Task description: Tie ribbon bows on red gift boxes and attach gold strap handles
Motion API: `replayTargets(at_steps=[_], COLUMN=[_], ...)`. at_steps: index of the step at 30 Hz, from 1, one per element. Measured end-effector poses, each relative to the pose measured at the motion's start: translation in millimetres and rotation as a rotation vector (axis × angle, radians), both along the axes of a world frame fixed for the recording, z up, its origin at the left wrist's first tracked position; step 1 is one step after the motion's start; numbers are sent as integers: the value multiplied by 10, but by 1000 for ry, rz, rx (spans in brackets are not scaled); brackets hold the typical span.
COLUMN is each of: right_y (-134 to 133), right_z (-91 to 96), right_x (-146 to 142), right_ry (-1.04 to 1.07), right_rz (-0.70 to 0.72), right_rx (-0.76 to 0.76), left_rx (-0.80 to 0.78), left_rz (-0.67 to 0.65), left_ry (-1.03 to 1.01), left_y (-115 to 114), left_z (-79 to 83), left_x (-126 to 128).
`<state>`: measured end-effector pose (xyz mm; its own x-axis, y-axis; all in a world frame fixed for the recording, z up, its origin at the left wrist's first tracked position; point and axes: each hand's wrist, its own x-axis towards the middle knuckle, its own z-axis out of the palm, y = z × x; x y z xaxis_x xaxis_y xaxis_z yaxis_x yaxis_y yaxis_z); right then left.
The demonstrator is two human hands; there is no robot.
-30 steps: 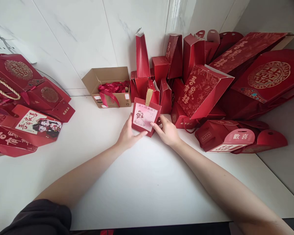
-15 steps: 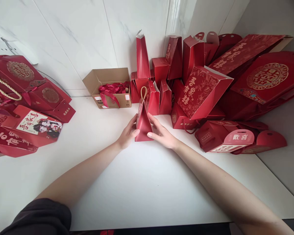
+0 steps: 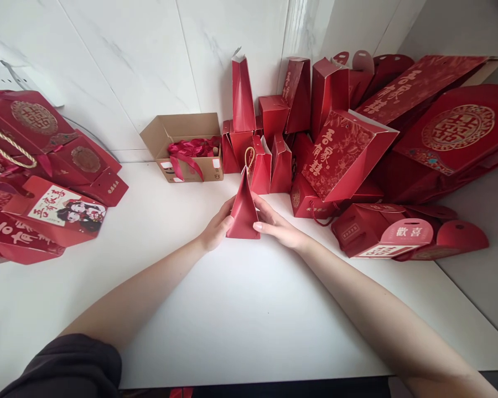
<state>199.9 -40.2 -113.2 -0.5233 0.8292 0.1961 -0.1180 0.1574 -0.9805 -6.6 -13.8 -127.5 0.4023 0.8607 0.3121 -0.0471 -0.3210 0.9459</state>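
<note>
A small red paper gift bag [image 3: 244,215] with a looped gold cord handle [image 3: 249,157] stands upright on the white table, its narrow folded side toward me. My left hand [image 3: 219,225] holds its left face, with the thumb near the front edge and the fingers reaching behind. On the opposite face rests my right hand [image 3: 277,224], thumb at the front edge, fingers along the side. Between them the bag is gripped; the undersides of the fingers are partly hidden by it.
A cardboard box [image 3: 191,166] of dark red ribbon stands behind to the left. Several red gift boxes and bags are piled at the right, including a flowered bag [image 3: 344,157]. More red boxes [image 3: 81,166] lie at the left. A tiled wall [image 3: 141,61] closes the back.
The gift bag has turned slightly, so its side panel faces me more squarely and the cord loop leans further right. Both hands stay on it.
</note>
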Motion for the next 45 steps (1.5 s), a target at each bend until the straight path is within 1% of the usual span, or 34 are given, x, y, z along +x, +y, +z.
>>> replayTargets(at_steps=[2,3,7,13,18,21,24,26,28,29,32,33,34,37,39,41,43,45], right_y=[17,24,30,19,35,51,84,121,169,194,259,273,281,276,255,228,203,185], right_z=[10,13,33,81,68,29,-65,-151,-231,-261,-297,-296,-292,-280,-271,-253,-227,-200], right_x=[43,61,105,99,105,115,105,83,59,51,58,67,77,89,76,55,38,35], right_ry=[2,4,25,-32,-10,11,30,46,85,114,166,163,152,102,86,77,65,48], right_rz=[24,35,52,46,62,69,60,-12,-153,-243,-482,-529,-556,-532,-509,-535,-543,-456], right_rx=[14,13,9,21,33,31,19,8,-13,-20,-9,1,11,23,24,42,56,27], left_rx=[-10,-19,-33,-16,-1,10,1,-73,-166,-192,-183,-173,-161,-110,-105,-147,-208,-263], left_rz=[-162,-202,-195,-205,-222,-227,-212,-190,-126,-64,148,181,186,125,145,182,177,149], left_ry=[22,25,34,32,34,34,18,-27,-108,-148,-212,-222,-236,-252,-225,-204,-218,-242], left_y=[22,32,46,21,27,26,7,-2,8,21,72,81,83,53,30,30,50,73], left_z=[-32,-49,-83,-33,-16,-23,-31,-37,-45,-51,-72,-78,-82,-81,-71,-61,-52,-45], left_x=[-20,-31,-50,-22,-15,-18,-20,-23,-26,-27,-24,-19,-13,5,7,1,-8,-11])
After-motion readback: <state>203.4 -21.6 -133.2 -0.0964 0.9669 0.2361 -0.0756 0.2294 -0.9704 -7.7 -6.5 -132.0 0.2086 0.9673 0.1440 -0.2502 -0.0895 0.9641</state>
